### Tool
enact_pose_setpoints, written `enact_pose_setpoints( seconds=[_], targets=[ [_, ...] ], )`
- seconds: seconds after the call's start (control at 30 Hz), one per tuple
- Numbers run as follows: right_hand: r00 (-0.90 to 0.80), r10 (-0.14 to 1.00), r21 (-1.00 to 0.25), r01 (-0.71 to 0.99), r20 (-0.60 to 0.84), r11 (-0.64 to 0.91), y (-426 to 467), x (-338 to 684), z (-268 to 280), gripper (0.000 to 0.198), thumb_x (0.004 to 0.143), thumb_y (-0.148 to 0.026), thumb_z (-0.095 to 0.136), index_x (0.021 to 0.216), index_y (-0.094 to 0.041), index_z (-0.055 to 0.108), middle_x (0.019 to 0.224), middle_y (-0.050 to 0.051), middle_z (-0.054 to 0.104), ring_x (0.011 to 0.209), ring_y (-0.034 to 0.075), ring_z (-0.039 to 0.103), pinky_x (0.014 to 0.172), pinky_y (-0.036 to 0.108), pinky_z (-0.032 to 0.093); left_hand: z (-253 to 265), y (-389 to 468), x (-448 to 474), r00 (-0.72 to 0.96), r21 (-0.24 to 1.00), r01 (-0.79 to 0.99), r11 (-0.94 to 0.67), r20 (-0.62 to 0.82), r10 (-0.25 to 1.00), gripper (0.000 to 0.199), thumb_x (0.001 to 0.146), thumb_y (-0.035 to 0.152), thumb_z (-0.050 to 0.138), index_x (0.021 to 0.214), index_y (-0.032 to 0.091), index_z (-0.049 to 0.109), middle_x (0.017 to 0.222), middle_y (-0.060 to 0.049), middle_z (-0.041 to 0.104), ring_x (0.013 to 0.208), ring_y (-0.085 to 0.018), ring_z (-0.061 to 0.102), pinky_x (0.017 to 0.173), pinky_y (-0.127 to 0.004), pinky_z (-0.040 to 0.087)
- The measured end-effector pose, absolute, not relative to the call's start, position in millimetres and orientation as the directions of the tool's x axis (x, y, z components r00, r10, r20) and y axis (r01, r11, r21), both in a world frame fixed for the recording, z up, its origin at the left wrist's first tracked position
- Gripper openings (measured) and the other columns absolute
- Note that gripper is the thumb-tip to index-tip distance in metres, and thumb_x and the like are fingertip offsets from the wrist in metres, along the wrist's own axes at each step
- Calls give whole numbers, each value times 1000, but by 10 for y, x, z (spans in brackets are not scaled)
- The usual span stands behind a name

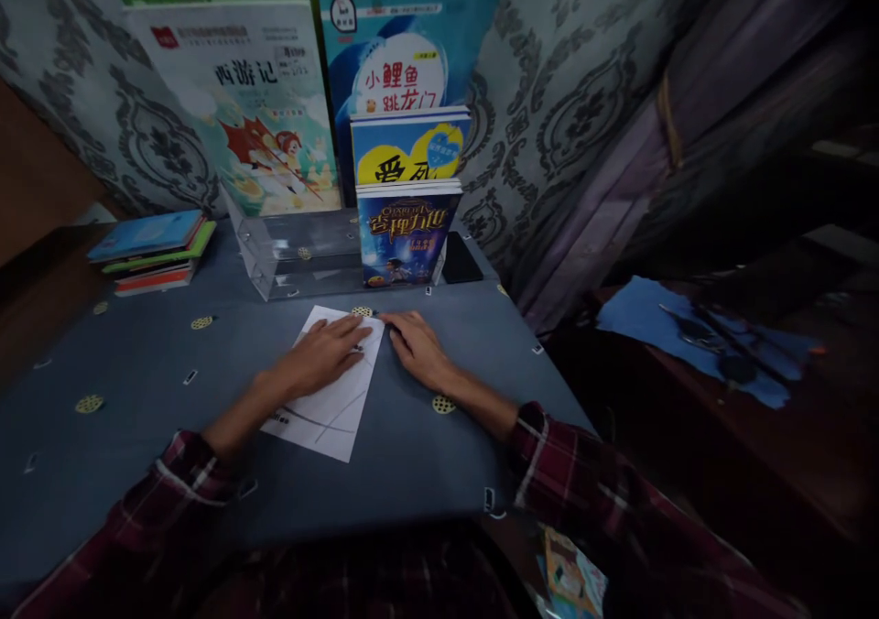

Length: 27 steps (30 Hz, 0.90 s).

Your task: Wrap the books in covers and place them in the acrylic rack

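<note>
A white sheet of paper (343, 399) with a few drawn lines and some dark print lies slightly turned on the cloth-covered table (206, 372). Across its upper part rests my left hand (322, 355), flat with the fingers stretched out and hiding part of the sheet. My right hand (417, 349) is at the sheet's upper right corner; its index finger points to the edge there, while the other fingers curl underneath. Whether that hand pinches the corner or only touches it, I cannot make out.
Behind the paper stands a clear acrylic rack (309, 262) with several upright books, the front one a blue book (408, 234). A stack of books (155, 248) lies at the left. A dark flat object (462, 260) sits beside the rack. Blue cloth (638, 321) with tools lies at the right.
</note>
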State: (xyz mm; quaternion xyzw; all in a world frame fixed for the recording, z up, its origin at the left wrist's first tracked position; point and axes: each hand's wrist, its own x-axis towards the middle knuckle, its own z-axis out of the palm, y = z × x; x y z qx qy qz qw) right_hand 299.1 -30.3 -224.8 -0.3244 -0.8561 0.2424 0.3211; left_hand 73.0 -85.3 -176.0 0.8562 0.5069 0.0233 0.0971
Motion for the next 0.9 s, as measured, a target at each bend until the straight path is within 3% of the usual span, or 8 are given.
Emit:
enact_pose_setpoints(
  seconds=[0.17, 0.37, 0.7, 0.77, 0.9],
  targets=[
    [-632, 693, -548, 463, 348, 697, -332, 2977, -2200, 50, 95, -7, 41, 142, -17, 56, 123, 13, 69, 114, 27, 56, 102, 48, 47, -1849, -973, 853, 505, 167, 852, -496, -14, 863, 47, 108, 32, 33, 152, 26, 46, 164, -14, 40, 154, -29, 32, 121, -60, 30],
    [-635, 728, -454, 585, 259, 672, -419, 2953, -2097, 43, 99, -13, 45, 141, -12, 56, 124, 17, 69, 118, 30, 54, 102, 48, 47, -1791, -1349, 805, 553, 169, 822, -544, -6, 833, 45, 108, 34, 36, 151, 27, 49, 163, -12, 41, 154, -29, 33, 121, -56, 32],
    [-644, 710, -443, 568, 284, 693, -437, 2980, -2113, 38, 99, -15, 47, 135, -14, 59, 122, 15, 69, 114, 29, 56, 100, 47, 48, -1839, -1671, 792, 531, 209, 822, -530, 60, 845, 44, 106, 41, 45, 149, 29, 50, 163, -10, 43, 153, -27, 34, 123, -54, 31],
    [-627, 722, -427, 589, 294, 686, -502, 2995, -2079, 32, 100, -20, 51, 129, -14, 61, 118, 15, 69, 111, 29, 58, 98, 46, 48, -1843, -1640, 726, 430, 202, 876, -437, 83, 899, 44, 106, 42, 45, 146, 26, 51, 161, -11, 45, 150, -29, 39, 120, -53, 35],
    [-629, 747, -382, 650, 216, 657, -742, 2982, -1966, 25, 98, -38, 63, 110, -17, 64, 104, 13, 69, 94, 27, 64, 81, 39, 52, -1811, -1584, 570, 36, 172, 984, -48, 74, 997, 49, 101, 42, 49, 142, 16, 51, 139, -18, 59, 126, -35, 57, 102, -52, 50]
  ],
)
